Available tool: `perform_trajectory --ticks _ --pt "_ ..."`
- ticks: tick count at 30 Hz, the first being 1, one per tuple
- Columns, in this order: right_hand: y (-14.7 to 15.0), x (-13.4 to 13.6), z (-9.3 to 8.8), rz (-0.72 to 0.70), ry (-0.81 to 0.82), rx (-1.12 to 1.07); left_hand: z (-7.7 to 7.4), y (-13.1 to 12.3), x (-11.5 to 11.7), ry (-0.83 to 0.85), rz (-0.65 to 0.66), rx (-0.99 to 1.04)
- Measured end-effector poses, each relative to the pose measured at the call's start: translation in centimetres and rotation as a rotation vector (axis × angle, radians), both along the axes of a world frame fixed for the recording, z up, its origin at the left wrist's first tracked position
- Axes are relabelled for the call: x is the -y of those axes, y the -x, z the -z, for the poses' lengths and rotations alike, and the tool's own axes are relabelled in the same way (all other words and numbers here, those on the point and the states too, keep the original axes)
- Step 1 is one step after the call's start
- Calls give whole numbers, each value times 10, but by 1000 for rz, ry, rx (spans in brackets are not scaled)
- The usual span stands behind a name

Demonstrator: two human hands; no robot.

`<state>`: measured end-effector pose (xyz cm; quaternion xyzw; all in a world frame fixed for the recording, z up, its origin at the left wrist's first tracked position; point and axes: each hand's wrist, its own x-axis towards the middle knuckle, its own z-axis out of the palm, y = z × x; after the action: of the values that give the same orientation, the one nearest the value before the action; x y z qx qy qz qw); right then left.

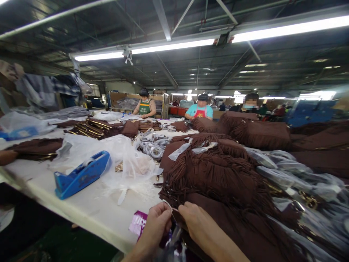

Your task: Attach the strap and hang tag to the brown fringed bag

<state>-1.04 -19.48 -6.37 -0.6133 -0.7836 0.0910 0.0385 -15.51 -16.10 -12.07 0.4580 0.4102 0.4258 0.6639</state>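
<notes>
My left hand (pixel 158 222) is closed in a pinch on a thin white cord (pixel 167 204) that loops up over the fingertips. Beside it, my right hand (pixel 196 225) pinches the edge of a small flat brown piece (pixel 178 219), whose kind I cannot make out. Under and behind my left hand lies a shiny purple printed packet (pixel 138 222), partly hidden by the wrist. Clear plastic hangs below, between the two hands. Dark brown fringed bags (pixel 218 171) are piled just beyond my right hand, and another brown bag lies under that forearm.
A blue tape dispenser (pixel 81 176) and crumpled white plastic bags (pixel 117 156) are on the white table (pixel 35 178). Plastic-wrapped straps (pixel 308 178) lie at right, more wrapped coils (pixel 154 147) mid-table. A co-worker's hand (pixel 7 157) is at far left; several people work beyond.
</notes>
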Motion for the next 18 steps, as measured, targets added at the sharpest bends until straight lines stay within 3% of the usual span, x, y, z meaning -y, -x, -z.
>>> perform_trajectory --ticks 3,10,13,18 --pt "2 -2 -10 -41 25 10 3 2 -5 -128 -14 -79" --pt "14 -1 -24 -63 100 72 7 3 -8 -111 16 -146" --pt "18 -1 -22 -96 128 69 -8 1 -8 -230 2 -175" --pt "6 -2 -2 -101 79 -63 -35 16 -9 -466 -19 -331"
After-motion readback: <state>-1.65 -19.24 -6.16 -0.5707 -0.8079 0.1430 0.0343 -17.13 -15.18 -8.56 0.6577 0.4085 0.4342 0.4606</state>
